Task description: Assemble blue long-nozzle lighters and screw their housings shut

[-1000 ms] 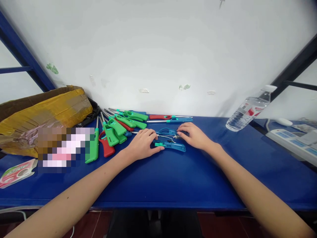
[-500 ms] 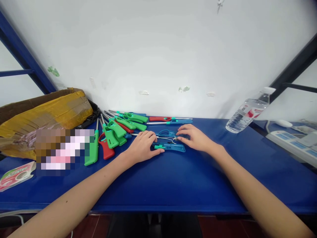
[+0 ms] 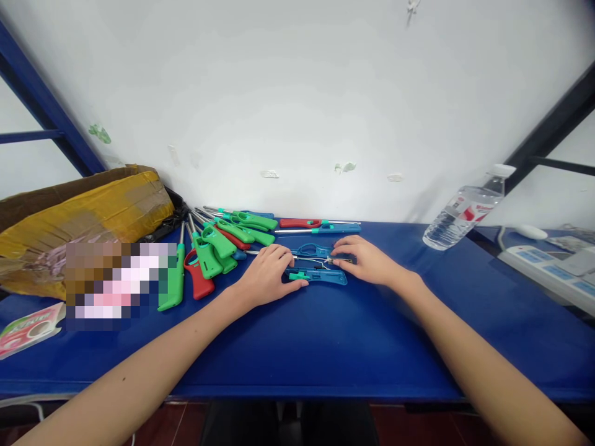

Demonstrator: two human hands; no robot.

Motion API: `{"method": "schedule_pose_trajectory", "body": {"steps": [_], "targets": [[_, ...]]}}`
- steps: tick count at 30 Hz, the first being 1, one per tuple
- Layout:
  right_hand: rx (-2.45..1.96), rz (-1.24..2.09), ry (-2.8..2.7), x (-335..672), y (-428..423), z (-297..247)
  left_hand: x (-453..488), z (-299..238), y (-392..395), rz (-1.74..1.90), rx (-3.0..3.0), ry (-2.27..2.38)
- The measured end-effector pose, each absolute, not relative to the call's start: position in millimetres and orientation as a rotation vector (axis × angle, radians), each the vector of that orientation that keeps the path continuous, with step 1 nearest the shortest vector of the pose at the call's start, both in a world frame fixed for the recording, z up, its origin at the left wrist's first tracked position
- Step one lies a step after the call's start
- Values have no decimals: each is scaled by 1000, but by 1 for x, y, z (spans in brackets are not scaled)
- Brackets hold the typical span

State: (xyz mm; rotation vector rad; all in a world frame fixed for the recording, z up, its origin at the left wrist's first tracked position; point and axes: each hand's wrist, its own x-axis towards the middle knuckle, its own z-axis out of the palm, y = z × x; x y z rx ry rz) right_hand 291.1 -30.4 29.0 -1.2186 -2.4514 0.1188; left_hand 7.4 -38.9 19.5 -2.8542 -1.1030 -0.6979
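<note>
An opened blue long-nosed lighter lies in the middle of the blue table. Its lower shell has a teal slider and a thin wire, and a second blue shell lies just behind it. My left hand is curled over the lighter's left end, its thumb pressed on the lower shell. From the right, my right hand pinches a small inner part between the two shells with its fingertips.
A pile of green, red and blue lighters lies at the back left, beside a taped cardboard box. A tape packet lies far left. At the right are a tilted water bottle and a power strip.
My right hand's fingers have drawn in a little toward the middle of the opened lighter. The left hand has barely moved.
</note>
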Motion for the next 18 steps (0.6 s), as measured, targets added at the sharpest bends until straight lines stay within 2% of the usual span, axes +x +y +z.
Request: {"method": "schedule_pose_trajectory", "body": {"steps": [18], "targets": [[-1242, 137, -2443, 286, -34, 32, 8, 20, -39, -690, -2846, -1114]]}}
